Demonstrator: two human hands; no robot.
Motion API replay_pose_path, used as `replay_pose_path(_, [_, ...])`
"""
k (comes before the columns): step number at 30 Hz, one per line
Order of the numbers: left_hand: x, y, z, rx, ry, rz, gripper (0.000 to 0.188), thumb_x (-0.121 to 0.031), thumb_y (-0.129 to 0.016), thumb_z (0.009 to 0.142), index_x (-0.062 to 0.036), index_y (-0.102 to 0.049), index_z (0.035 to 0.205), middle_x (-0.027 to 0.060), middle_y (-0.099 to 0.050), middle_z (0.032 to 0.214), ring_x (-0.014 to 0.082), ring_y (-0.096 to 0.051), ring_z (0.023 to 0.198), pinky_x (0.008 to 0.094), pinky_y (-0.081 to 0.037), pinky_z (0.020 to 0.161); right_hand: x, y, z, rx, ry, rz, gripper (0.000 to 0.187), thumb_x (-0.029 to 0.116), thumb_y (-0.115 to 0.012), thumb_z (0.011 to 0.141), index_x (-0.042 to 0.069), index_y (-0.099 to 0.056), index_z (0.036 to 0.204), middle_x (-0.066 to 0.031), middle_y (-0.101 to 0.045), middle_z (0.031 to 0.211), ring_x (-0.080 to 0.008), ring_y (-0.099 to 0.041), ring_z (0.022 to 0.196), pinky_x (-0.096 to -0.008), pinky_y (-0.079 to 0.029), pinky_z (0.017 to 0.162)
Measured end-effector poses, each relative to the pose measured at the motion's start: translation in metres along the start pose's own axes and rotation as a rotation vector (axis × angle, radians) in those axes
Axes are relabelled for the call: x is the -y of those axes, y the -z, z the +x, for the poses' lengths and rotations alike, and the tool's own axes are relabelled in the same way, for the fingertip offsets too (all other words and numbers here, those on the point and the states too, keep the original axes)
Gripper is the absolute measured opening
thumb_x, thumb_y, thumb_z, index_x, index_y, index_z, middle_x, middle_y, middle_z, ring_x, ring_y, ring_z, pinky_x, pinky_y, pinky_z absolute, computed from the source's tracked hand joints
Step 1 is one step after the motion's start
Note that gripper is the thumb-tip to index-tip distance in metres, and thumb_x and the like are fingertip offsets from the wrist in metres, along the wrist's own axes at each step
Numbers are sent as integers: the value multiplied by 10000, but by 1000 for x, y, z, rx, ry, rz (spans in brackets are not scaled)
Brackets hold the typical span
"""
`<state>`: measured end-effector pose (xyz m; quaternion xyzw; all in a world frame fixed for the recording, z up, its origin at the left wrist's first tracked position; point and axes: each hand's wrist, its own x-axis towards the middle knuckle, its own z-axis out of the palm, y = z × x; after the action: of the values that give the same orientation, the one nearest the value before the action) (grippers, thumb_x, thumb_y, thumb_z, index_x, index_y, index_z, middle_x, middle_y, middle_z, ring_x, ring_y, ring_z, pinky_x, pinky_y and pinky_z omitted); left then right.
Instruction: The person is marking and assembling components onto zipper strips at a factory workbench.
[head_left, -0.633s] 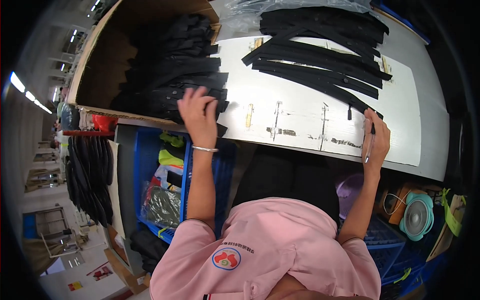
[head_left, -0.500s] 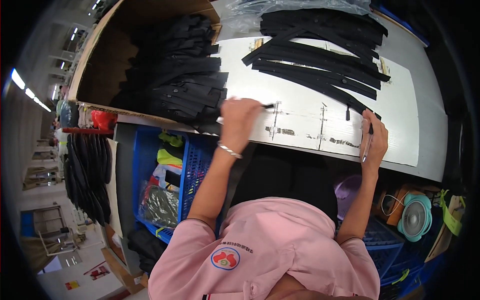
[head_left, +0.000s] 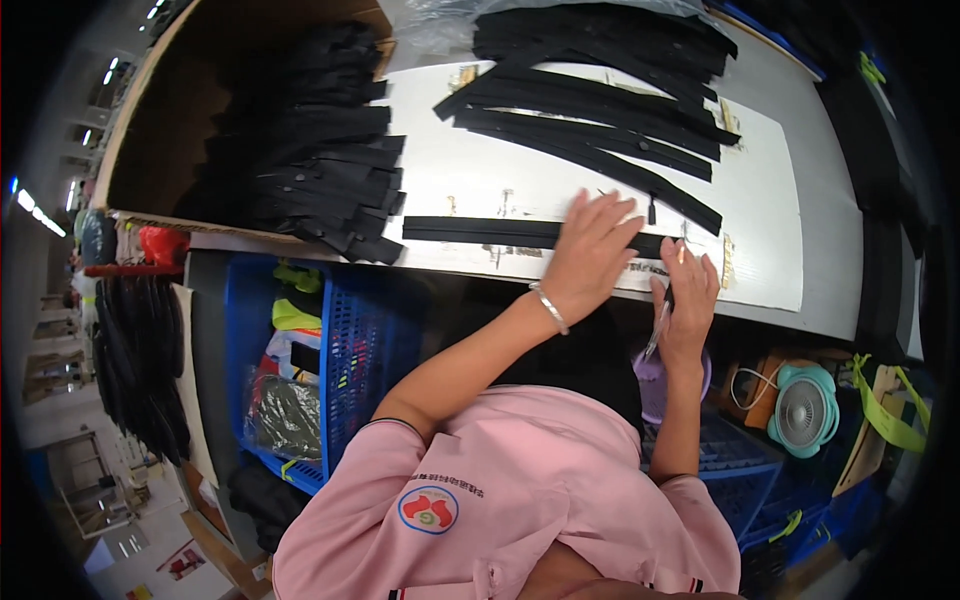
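A single black zipper (head_left: 480, 231) lies straight along the front part of the white board (head_left: 770, 200), over dark marks. My left hand (head_left: 595, 250) rests flat on it right of its middle, fingers stretched and apart. At its right end is my right hand (head_left: 692, 290), fingertips on or close to the tape, with a slim pen (head_left: 657, 328) held against the palm, pointing down toward me. Several more black zippers (head_left: 600, 140) lie slanting behind my hands, one with its pull tab (head_left: 652, 208) hanging toward me. My left hand covers part of the front zipper.
At the left an open cardboard box (head_left: 125, 180) lies on its side, with a heap of black zippers (head_left: 310, 180) spilling out. Clear plastic wrap (head_left: 430, 30) sits at the back. Below the table edge are a blue crate (head_left: 340, 370), a purple basket (head_left: 650, 385) and a turquoise fan (head_left: 805, 412).
My left hand has moved right from the heap by the box onto the board. A zipper now lies along the board's front. My right hand still holds the pen; the view has shifted slightly.
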<state>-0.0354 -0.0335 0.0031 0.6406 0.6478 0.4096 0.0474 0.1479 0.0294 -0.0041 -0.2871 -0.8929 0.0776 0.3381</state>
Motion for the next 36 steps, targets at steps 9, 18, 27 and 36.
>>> replay_pose_path(9, [14, 50, -51, 108, 151, 273, 544, -228, -706, 918, -79, -564, 1422, 82, -516, 1507, 286, -408, 1445, 634, -84, 1193, -46, 16, -13, -48, -81, -142, 486, 28, -717, 893, 75, -593, 1361, -56, -681, 1317, -238, -616, 1265, -502, -327, 1162])
replay_pose_path(18, [32, 100, -85, 37, 328, 357, 692, -341, -760, 866, -91, -520, 1465, 82, -509, 1512, 285, -391, 1461, 648, 24, 1180, -42, 16, -16, -81, -102, -141, 394, 35, -678, 932, 60, -620, 1320, -72, -687, 1310, -248, -627, 1257, -497, -344, 1149])
replay_pose_path(27, [37, 94, -99, -26, 320, 324, 720, -393, -786, 833, -98, -547, 1444, 68, -512, 1510, 334, -315, 1494, 621, -17, 1178, 14, 6, 19, -169, -505, 320, 285, 181, -527, 1057, 21, -623, 1272, -117, -740, 1119, -209, -631, 1094, -405, -387, 1105])
replay_pose_path(36, [42, 93, -97, -37, 333, 308, 709, -402, -789, 821, -115, -566, 1430, 45, -522, 1500, 308, -341, 1485, 585, -49, 1186, 111, -56, 88, 189, -607, 999, 189, 128, -623, 1010, -25, -716, 1067, -50, -682, 806, -52, -553, 638, -203, -422, 571])
